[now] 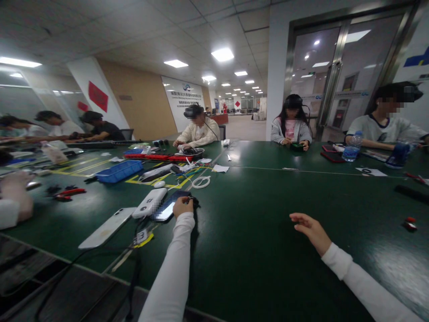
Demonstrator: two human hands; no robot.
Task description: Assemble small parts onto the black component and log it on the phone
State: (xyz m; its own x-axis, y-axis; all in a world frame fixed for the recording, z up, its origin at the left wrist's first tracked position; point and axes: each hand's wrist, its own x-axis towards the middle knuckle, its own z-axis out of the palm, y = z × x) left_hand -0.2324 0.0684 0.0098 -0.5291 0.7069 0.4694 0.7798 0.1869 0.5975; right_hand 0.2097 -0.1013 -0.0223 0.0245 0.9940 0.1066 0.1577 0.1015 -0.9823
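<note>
My left hand (182,206) reaches out over the green table (254,232) with its fingers curled on a small black object beside a dark phone (167,208) whose screen is lit. A white power bank (149,202) lies just left of that phone. A white phone (107,228) lies face down nearer the table's front edge. My right hand (310,229) hovers low over bare table to the right, fingers loosely stretched and holding nothing. Both arms wear white sleeves.
A blue tray (119,171), a coiled white cable (201,182), red-handled pliers (69,193) and red tools lie at the left. Several people sit around the table's far side. A water bottle (351,147) stands at the right. A co-worker's hand (15,192) is at far left.
</note>
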